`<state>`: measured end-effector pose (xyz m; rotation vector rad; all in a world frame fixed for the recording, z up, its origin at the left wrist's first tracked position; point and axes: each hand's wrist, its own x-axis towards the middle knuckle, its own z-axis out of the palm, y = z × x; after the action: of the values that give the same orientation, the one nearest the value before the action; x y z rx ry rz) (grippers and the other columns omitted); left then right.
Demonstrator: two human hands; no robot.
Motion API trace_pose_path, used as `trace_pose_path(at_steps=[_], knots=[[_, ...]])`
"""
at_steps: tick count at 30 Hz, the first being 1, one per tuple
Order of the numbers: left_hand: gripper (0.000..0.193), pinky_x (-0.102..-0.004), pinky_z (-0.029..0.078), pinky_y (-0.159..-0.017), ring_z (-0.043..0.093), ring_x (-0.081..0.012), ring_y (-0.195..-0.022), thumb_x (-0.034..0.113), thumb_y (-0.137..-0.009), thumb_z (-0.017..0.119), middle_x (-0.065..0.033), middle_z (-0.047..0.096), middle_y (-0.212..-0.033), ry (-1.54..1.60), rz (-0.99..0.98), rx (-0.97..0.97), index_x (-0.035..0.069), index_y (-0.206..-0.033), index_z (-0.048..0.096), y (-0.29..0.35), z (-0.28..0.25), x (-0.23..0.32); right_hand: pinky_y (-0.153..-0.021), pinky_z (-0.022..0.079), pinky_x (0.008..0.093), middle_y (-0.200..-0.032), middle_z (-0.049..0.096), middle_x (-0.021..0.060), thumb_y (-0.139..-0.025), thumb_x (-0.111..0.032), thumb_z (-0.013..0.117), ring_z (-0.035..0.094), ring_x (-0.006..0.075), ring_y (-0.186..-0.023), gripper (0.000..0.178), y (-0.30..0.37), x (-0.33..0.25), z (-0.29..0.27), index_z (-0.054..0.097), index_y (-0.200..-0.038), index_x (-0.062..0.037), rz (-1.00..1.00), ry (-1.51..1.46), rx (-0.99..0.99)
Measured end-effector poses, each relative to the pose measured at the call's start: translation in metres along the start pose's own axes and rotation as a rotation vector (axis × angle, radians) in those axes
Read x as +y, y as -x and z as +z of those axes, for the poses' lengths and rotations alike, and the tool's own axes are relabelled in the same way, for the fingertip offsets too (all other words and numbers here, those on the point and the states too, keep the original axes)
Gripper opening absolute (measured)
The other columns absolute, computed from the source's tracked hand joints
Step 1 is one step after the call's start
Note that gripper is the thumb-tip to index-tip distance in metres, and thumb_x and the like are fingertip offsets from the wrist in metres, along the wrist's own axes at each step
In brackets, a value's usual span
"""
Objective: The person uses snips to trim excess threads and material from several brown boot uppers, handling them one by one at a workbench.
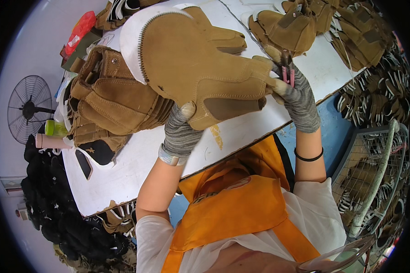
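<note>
Holding brown boot upper (177, 57), top ctr: L hand (181, 126) clamped on lower edge, R hand (300, 98) gripping pink snips (292, 76) at right end; bare white tabletop (118, 175) lower left, to near edge.

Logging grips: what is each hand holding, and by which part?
Left hand: brown boot upper, by its lower edge. Right hand: that upper's right end, plus pink-handled snips, by the handles.

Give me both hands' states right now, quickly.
Left hand: closed on the brown boot upper.
Right hand: closed, holding pink-handled snips and touching the upper's end.
</note>
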<state>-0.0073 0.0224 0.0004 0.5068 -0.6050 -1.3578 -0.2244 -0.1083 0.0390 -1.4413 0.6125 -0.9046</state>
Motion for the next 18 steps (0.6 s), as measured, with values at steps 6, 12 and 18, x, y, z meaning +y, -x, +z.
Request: trace_pose_path(at_steps=[6,12,18], knots=[[0.068,-0.044,0.038,-0.105,0.043,-0.0301,-0.123,0.032,-0.084,0.065,-0.0143,0.044,-0.133,0.276,-0.115,0.022,0.005,-0.136,0.032,0.0,0.005,-0.007,-0.057,0.049,0.0222,-0.09,0.064,0.0064,-0.077,-0.036,0.073,0.057,0.0098,-0.065,0.06,0.01,-0.001,0.003,0.054,-0.121,-0.0004,-0.117,-0.054,-0.027],[0.061,-0.0457,0.036,-0.104,0.044,-0.0294,-0.121,0.04,-0.088,0.058,-0.0131,0.044,-0.132,-0.017,-0.072,0.149,0.007,-0.134,0.037,-0.008,0.007,-0.011,-0.068,0.051,0.0241,-0.085,0.064,0.0065,-0.082,-0.025,0.07,0.06,0.012,-0.076,0.029,0.02,-0.016,0.02,0.063,-0.097,-0.0004,-0.254,0.16,0.088],[0.051,-0.0414,0.04,-0.101,0.048,-0.0265,-0.116,0.029,-0.093,0.053,-0.0131,0.047,-0.128,-0.131,-0.009,0.148,0.004,-0.134,0.036,-0.008,0.017,-0.007,-0.065,0.049,0.0248,-0.077,0.06,0.0045,-0.086,-0.018,0.066,0.058,0.0121,-0.071,0.018,0.019,-0.007,0.034,0.061,-0.089,-0.0012,-0.226,0.058,0.282]])
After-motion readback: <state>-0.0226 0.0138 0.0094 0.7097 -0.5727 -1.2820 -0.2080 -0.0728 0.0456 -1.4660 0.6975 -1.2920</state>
